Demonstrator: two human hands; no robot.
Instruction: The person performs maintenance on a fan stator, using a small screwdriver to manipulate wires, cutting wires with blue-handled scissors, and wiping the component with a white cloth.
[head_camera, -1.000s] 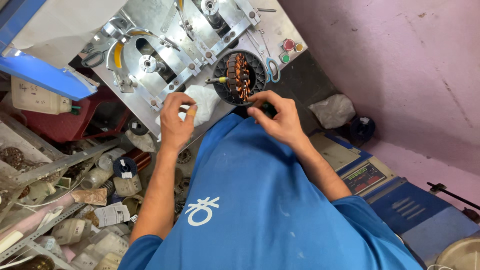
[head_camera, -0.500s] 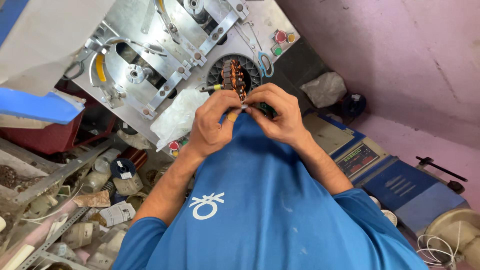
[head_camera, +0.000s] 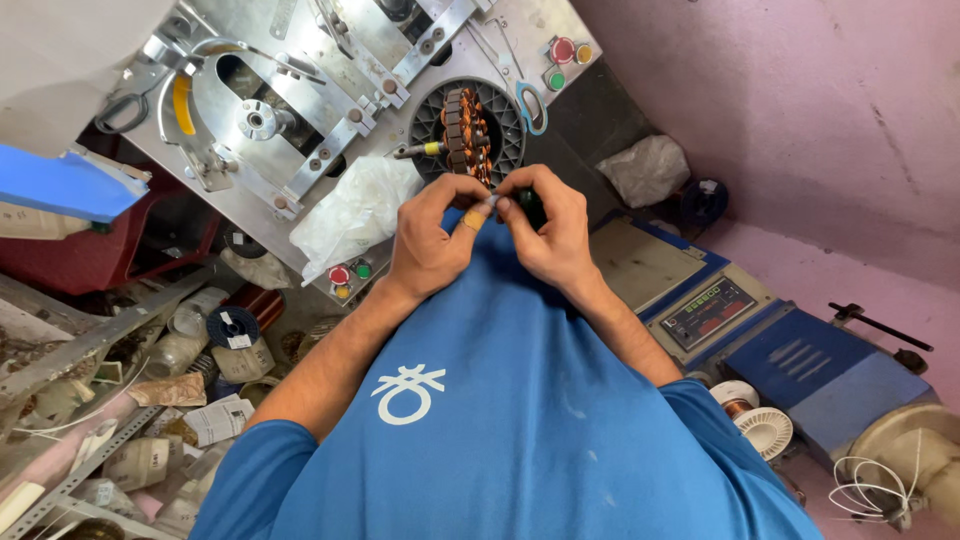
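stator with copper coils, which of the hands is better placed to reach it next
Probably the left hand: its fingertips sit just below the wound stator and nearly touch it. The right hand lies further to the side, over a dark part, pinching something small together with the left.

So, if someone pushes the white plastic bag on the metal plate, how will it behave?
The bag looks thin and crumpled, so it is probably floppy and light, folding rather than sliding as one piece. It lies on a smooth plate, so it may slip easily. What it holds is hidden, so its weight is uncertain.
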